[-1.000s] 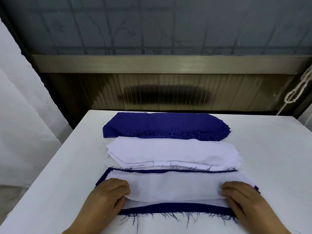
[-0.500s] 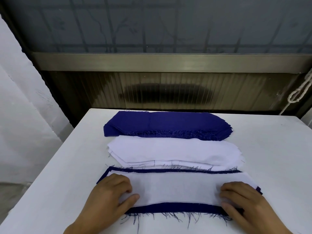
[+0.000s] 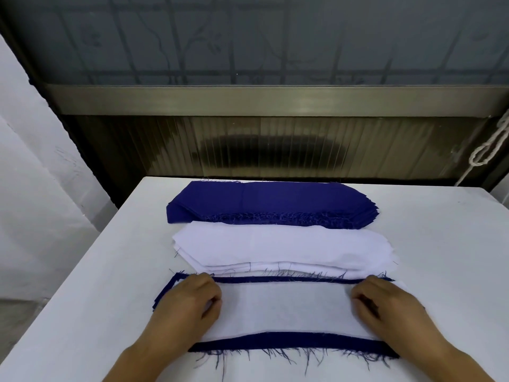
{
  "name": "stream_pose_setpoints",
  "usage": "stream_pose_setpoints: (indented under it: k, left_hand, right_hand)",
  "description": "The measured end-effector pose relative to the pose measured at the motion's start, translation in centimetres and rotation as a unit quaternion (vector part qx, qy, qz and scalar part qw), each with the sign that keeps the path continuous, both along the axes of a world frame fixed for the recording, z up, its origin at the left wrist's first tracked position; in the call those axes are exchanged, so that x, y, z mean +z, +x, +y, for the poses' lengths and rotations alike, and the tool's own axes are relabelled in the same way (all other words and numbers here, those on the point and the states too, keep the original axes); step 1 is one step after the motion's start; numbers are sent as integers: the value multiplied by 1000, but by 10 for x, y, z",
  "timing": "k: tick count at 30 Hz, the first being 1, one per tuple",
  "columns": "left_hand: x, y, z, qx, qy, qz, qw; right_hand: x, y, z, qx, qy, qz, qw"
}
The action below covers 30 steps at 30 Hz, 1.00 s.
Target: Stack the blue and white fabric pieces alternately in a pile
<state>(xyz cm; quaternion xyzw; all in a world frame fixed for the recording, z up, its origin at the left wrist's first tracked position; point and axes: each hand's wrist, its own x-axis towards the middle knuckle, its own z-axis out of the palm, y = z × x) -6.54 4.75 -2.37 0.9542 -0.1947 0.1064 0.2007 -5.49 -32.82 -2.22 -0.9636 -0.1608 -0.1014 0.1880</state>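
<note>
A white fabric piece [image 3: 283, 310] lies on top of a frayed blue piece [image 3: 289, 345] at the near edge of the table. My left hand [image 3: 186, 307] rests on the white piece's left end, fingers curled down onto the cloth. At the right end my right hand [image 3: 391, 308] rests the same way. Behind them sits a stack of white pieces [image 3: 281, 246], and farther back a stack of blue pieces [image 3: 270, 202]. Whether the fingers pinch the cloth I cannot tell.
The white table [image 3: 82, 299] drops off at its left edge near a white wall. A dark ribbed panel and a metal ledge [image 3: 275, 100] stand behind the table. A white knotted rope [image 3: 487, 153] hangs at the far right.
Both hands slid away from me along the white piece's ends, toward its far edge. The white piece now lies flatter, and more blue shows along the near edge.
</note>
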Motion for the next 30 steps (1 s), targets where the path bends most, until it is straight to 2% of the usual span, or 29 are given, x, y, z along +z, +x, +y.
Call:
stream_pose_setpoints:
  k: [5,11,13,17,20,25,30]
  left_hand:
    - [11,21,9,41,17,-7,999]
    - [29,90,-27,64,2,-116,991]
    - [31,118,-36,82,18,-99,992]
    - [23,160,-37,82,82,-11,993]
    - [17,168,-30,59,141,-9,988]
    - [12,164,-29,52,183,-71,979]
    - [24,155,-35,61,198,-115,972]
  right_hand:
    - [8,22,-5,-68,-28,-12,997]
    - [25,93,18,-64,20,-65,996]
    - [28,120,27,-56,20,-50,997]
    - [27,156,32,-47,-11,11,999]
    - [21,164,27,-38,-54,22,998]
    - [15,162,23,-22,-125,-44,991]
    - [19,160,25,-37,-117,-76,990]
